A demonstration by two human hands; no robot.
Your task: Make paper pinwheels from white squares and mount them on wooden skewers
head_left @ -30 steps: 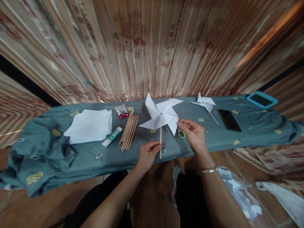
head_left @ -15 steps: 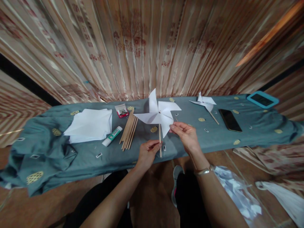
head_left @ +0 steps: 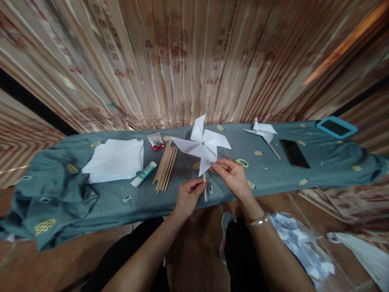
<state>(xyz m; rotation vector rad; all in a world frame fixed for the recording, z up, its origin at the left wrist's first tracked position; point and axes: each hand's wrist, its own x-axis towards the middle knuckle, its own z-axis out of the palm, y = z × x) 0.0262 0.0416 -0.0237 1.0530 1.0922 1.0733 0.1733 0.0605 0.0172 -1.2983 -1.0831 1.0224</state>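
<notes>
A white paper pinwheel [head_left: 209, 148] stands above the middle of the table, with a round metal pin at its centre. Its thin wooden stick [head_left: 205, 196] is pinched near the lower end by my left hand [head_left: 188, 197], thumb against fingers. My right hand [head_left: 233, 177] has thumb and forefinger closed at the edge of the lower right blade. Just behind the right hand shows a yellow-green ring handle [head_left: 242, 163], seemingly of scissors, partly hidden. Left of the pinwheel lie a bundle of wooden sticks [head_left: 165, 168] and a small red-and-white box [head_left: 156, 142] of metal pins.
A stack of white paper [head_left: 114, 160] and a glue stick [head_left: 144, 174] lie at left. Rightward are another pinwheel [head_left: 263, 133], a black phone [head_left: 294, 154] and a blue-framed device [head_left: 336, 127]. A clear bag of paper scraps [head_left: 299, 243] is on the floor.
The pinwheel's blades have turned a little clockwise. My right hand has moved slightly left along with them, uncovering the yellow-green handle. My left hand has stayed on the stick.
</notes>
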